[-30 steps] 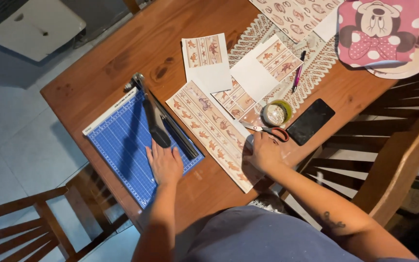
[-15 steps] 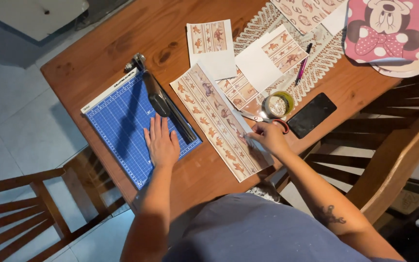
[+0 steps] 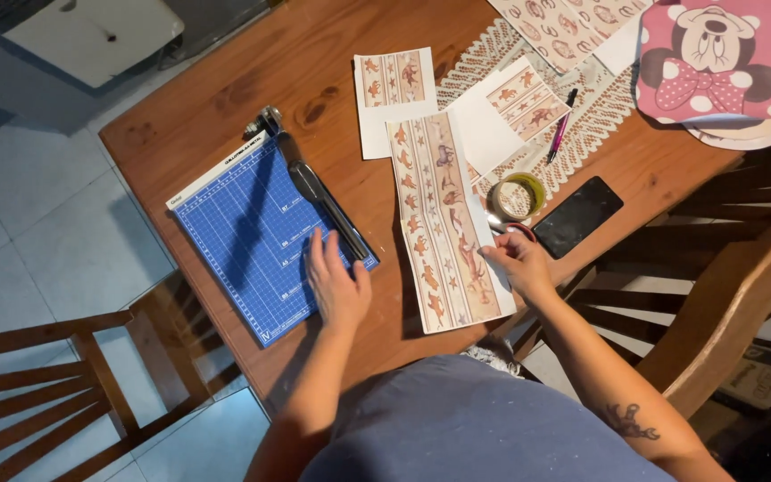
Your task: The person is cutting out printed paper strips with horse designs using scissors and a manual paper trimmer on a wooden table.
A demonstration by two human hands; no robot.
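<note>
Patterned paper strip [image 3: 443, 228] pinched at its right edge by right hand [image 3: 515, 261]; left hand [image 3: 336, 284] spread flat on blue cutter [image 3: 256, 236].

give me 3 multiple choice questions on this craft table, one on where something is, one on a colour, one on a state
1. Where does the left hand rest?
A. on the paper cutter
B. on the phone
C. on the chair

2. What colour is the cutter's mat?
A. red
B. blue
C. green

3. How does the patterned paper strip lie by the right hand?
A. rolled up
B. crumpled
C. flat on the table

Key: 1 A, the palm lies on the gridded mat; 2 B, the grid is blue; 3 C, the strip lies spread out flat, fingers at its edge.
</note>
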